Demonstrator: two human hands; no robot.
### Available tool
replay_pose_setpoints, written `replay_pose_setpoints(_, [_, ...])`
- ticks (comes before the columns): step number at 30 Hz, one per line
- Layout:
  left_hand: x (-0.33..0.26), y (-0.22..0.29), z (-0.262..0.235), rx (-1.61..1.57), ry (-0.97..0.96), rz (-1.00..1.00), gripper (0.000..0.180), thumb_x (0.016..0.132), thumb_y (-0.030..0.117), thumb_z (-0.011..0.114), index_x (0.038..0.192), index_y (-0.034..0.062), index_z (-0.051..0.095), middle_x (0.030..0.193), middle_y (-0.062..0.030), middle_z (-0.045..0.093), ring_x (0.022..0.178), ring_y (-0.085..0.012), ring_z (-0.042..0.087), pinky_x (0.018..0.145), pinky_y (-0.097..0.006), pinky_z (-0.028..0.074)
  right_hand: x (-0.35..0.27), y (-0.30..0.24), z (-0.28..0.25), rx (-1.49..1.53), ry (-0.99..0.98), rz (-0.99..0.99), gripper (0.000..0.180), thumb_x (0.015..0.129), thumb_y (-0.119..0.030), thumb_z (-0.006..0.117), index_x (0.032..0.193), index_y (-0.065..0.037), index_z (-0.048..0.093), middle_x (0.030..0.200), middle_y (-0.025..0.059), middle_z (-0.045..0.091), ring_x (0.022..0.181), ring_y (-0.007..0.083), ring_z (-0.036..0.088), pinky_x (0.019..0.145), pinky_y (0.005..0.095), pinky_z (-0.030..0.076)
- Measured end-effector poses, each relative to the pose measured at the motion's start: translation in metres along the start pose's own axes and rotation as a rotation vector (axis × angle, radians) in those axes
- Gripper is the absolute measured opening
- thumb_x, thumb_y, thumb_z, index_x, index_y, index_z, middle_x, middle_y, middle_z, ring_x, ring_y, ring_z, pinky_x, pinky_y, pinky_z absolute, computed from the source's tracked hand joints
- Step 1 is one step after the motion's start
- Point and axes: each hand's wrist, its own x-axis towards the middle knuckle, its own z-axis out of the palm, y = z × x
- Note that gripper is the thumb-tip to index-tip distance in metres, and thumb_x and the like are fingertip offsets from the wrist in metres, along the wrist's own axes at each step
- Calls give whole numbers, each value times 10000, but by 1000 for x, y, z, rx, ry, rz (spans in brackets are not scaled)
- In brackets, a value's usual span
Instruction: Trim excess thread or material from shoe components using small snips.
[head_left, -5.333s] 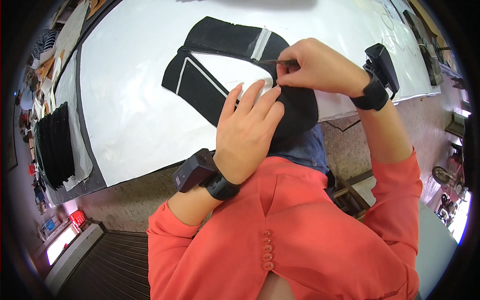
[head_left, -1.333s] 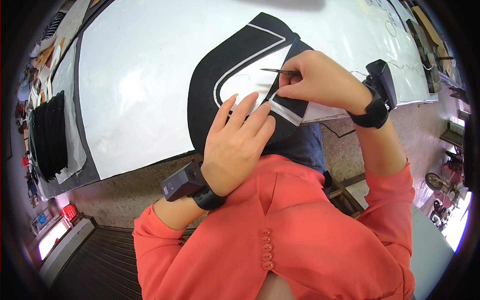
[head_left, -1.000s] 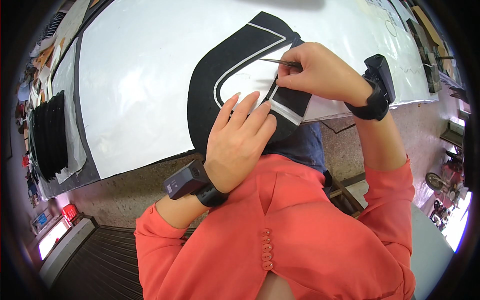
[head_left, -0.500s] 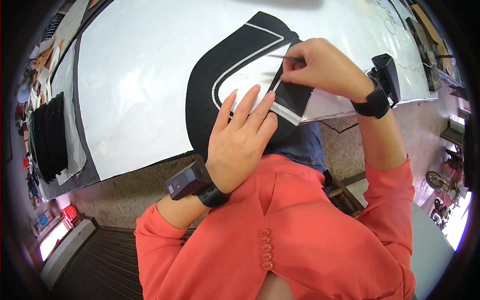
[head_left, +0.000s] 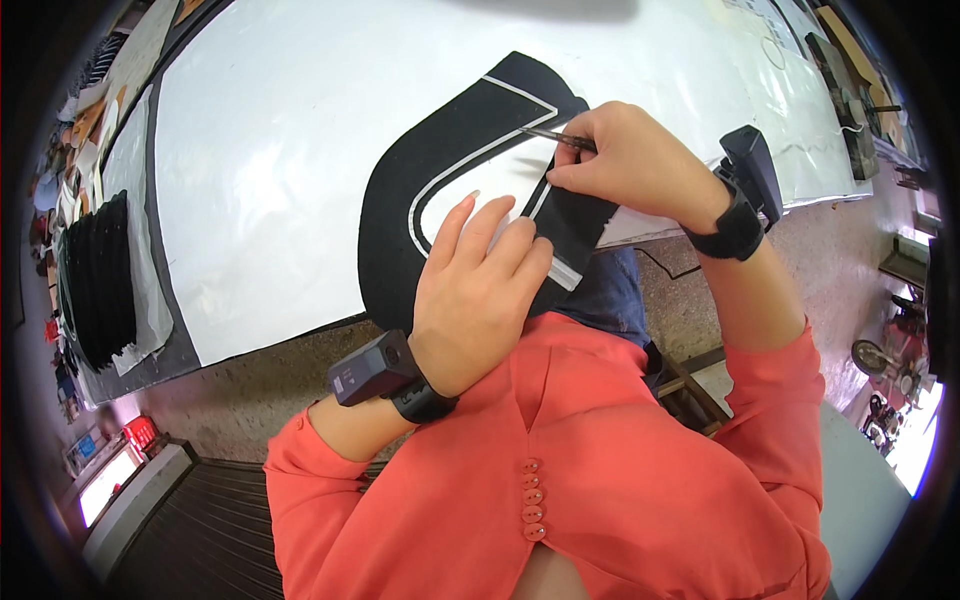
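A black curved piece of flat material (head_left: pixel 395 195) lies at the table's front edge, bordered along its inner curve by a narrow white strip (head_left: pixel 455 165). My left hand (head_left: pixel 478 285) rests over its near part, fingers apart and slightly bent, partly hiding it. A slim, dark, pointed tool (head_left: pixel 552 136) that looks like tweezers sits in my right hand (head_left: pixel 625 160), its tip pointing left near the strip. Below it, my right thumb and fingertips are close to the piece's other inner edge. A silvery band (head_left: pixel 566 273) shows beside my left fingers.
White sheeting (head_left: pixel 260 180) covers the table. At the left is a stack of black pieces (head_left: pixel 98 280). Dark blocks (head_left: pixel 845 100) stand at the far right. Wrist-worn boxes (head_left: pixel 375 368) sit on both my forearms.
The black piece has shifted slightly left and toward me. My right hand has come down and left with the tool. My left fingers are more bent.
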Motion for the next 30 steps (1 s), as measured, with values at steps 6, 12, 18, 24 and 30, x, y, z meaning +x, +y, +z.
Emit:
replay_pose_setpoints(6, [-6,-4,6,28,24,24,278,866,97,595,1134,34,638,1354,-126,613,1352,-318,495,1143,-512,354,-3,2,-9,92,-54,-41,180,805,-150,742,816,23,694,621,18,583,589,81,517,557,267,432])
replay_pose_setpoints(12, [-3,-6,4,2,16,50,292,869,92,584,1148,22,630,1342,-130,624,1333,-327,512,1139,-503,361,1,9,-17,-2,14,-67,221,766,-203,724,788,15,698,648,112,625,614,180,602,628,310,491])
replay_pose_setpoints(18, [8,-3,-3,-23,15,23,258,872,42,624,1129,39,647,1284,-97,665,1249,-311,579,1094,-482,401,6,13,-15,0,36,-58,219,769,-199,703,780,19,689,628,107,606,597,180,587,613,315,481])
replay_pose_setpoints(24, [20,-7,1,-54,21,53,271,833,44,644,1104,48,647,1254,-84,656,1249,-320,568,1084,-486,408,8,12,-13,-39,62,-69,221,758,-194,701,779,25,688,634,122,619,585,211,593,610,324,487])
replay_pose_setpoints(30, [34,-10,3,2,61,99,138,812,77,616,948,58,622,1228,-137,643,1266,-330,543,1097,-479,405,7,18,-13,-13,92,-139,220,765,-191,712,785,26,692,643,122,617,594,213,606,611,334,491])
